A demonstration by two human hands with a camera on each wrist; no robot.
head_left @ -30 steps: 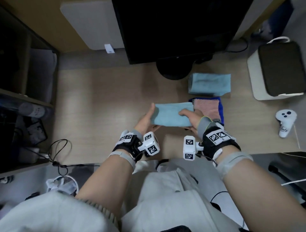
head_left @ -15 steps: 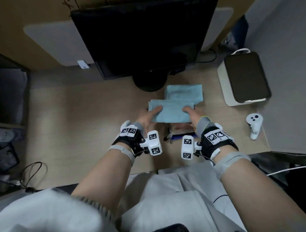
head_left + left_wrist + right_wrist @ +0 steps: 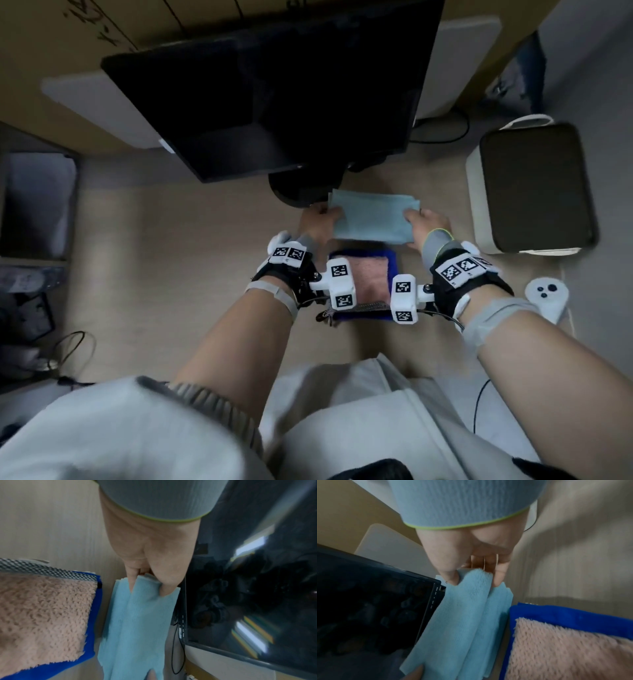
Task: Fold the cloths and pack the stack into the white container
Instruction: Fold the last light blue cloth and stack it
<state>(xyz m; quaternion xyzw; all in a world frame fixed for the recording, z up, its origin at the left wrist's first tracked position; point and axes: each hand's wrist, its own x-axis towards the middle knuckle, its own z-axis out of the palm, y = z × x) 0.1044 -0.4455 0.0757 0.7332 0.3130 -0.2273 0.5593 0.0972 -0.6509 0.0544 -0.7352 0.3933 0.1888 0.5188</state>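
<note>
Head view: my left hand (image 3: 320, 219) and right hand (image 3: 423, 224) each pinch an end of the folded light-blue cloth (image 3: 371, 219), held flat btwn them over the desk (image 3: 154, 257). Just beyond my grip is the monitor (image 3: 274, 92) w/ its stand base. Nearer me, under my wrists, lies the pink cloth (image 3: 373, 274) on a blue one (image 3: 392, 257). White container (image 3: 476, 192) sits off right of my right hand, controller (image 3: 548, 298) nearby.

Left wrist: thumb and fingers (image 3: 130, 580) clamp the cloth's edge; monitor screen close alongside.

Right wrist: fingers (image 3: 500, 573) curled round the other end, layers bunched; pink cloth right beside.
</note>
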